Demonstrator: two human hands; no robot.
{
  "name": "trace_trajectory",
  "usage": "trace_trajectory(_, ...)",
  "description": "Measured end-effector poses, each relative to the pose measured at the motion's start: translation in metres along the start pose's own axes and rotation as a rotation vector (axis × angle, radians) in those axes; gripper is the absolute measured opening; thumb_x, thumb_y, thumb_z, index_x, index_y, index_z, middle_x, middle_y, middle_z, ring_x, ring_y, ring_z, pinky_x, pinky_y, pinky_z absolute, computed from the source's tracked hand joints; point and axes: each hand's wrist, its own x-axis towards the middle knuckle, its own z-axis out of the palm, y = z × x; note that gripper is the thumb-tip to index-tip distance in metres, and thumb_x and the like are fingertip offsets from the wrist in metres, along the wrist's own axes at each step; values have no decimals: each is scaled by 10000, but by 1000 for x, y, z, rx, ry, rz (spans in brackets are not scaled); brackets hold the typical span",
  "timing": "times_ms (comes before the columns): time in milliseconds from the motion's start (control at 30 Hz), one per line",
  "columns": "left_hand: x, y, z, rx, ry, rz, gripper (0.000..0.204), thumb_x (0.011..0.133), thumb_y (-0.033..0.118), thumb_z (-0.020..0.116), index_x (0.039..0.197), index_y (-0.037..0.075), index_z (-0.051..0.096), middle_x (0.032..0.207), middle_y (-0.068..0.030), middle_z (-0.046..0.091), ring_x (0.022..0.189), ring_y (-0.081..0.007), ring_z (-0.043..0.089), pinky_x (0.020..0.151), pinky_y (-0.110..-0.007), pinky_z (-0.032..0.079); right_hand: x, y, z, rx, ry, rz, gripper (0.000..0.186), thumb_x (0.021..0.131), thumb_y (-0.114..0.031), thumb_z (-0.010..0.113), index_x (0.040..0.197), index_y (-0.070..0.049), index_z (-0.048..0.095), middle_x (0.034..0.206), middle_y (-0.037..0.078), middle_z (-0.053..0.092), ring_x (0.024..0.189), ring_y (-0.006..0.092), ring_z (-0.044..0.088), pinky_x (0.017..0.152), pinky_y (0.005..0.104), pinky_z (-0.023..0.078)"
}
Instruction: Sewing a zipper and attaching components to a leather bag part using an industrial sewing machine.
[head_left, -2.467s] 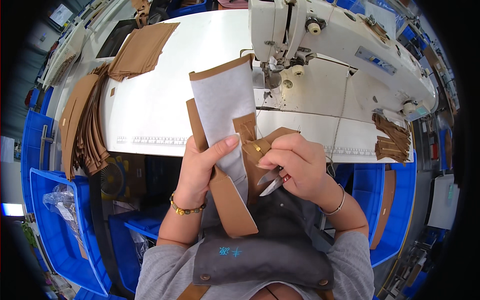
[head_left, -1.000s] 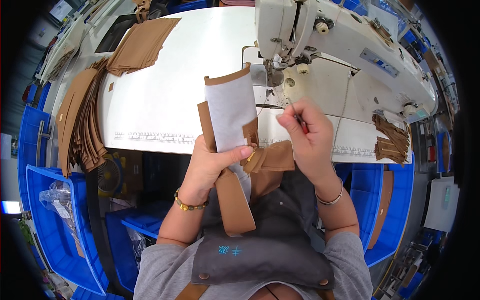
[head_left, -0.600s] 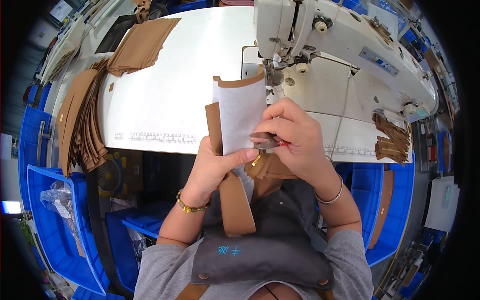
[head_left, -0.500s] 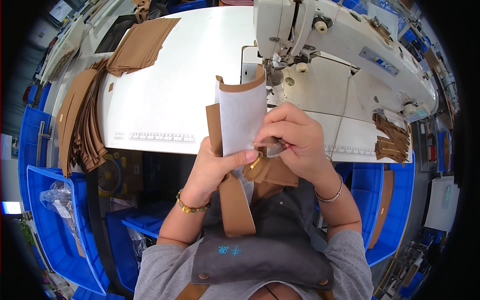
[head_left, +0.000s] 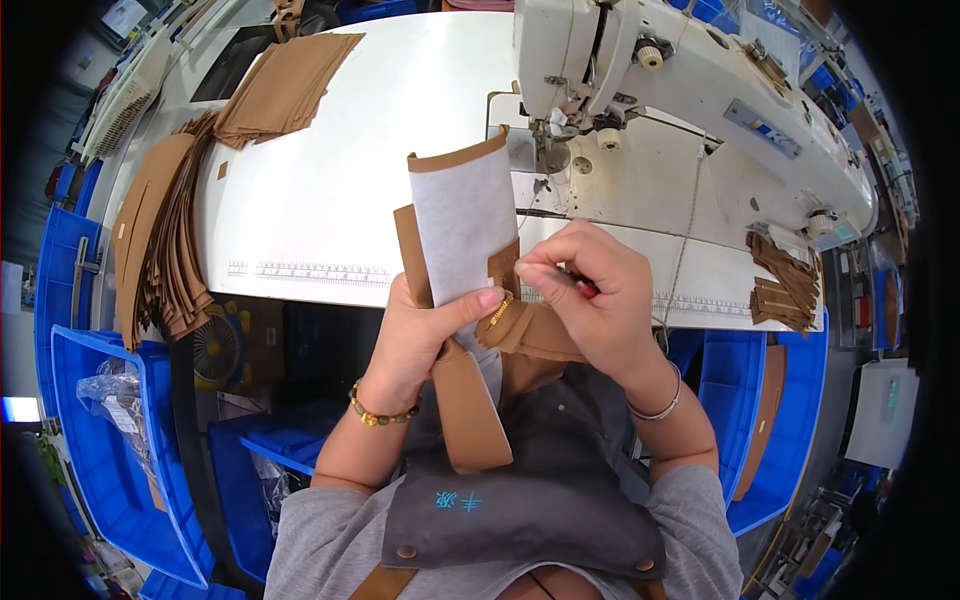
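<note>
My left hand (head_left: 425, 325) is closed on a brown piece with a white lining (head_left: 462, 220), its thumb pressed on the white side. The piece stands up in a curve, with a brown band along its top edge. A brown strip (head_left: 470, 410) hangs from it below my hand, and folded brown parts (head_left: 540, 335) lie beside my ringed finger. Close to the piece's right edge, my right hand (head_left: 605, 295) is pinched around a small dark tool with a red part (head_left: 588, 290). The fingers hide most of that tool, so its kind does not show.
A white sewing machine (head_left: 570, 70) stands on the white table (head_left: 400, 130) just beyond my hands. Stacks of brown pieces (head_left: 285, 88) and a draped brown pile (head_left: 165, 235) lie at the left. More brown strips (head_left: 785, 280) sit at the right. Blue bins (head_left: 130, 480) flank me.
The lined piece has tipped and shifted left, and a brown patch now shows at its right edge. My right hand has drawn slightly away from my left thumb.
</note>
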Motion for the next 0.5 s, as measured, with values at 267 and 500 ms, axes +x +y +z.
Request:
trace_trajectory(267, -9, -11, 17, 211, 125, 257, 162, 881, 13, 798, 1035, -23, 768, 905, -53, 772, 790, -85, 694, 698, -249, 549, -9, -5, 23, -190, 89, -78, 299, 752, 4, 785, 1041, -17, 710, 874, 95, 677, 713, 217, 696, 605, 310, 563)
trace_trajectory(500, -8, -11, 14, 279, 131, 300, 120, 895, 22, 785, 1003, -30, 772, 866, -46, 771, 761, -71, 684, 657, -244, 537, -6, 2, 20, -84, 34, -78, 286, 755, 13, 781, 1033, -17, 719, 861, 93, 666, 674, 227, 662, 591, 320, 524)
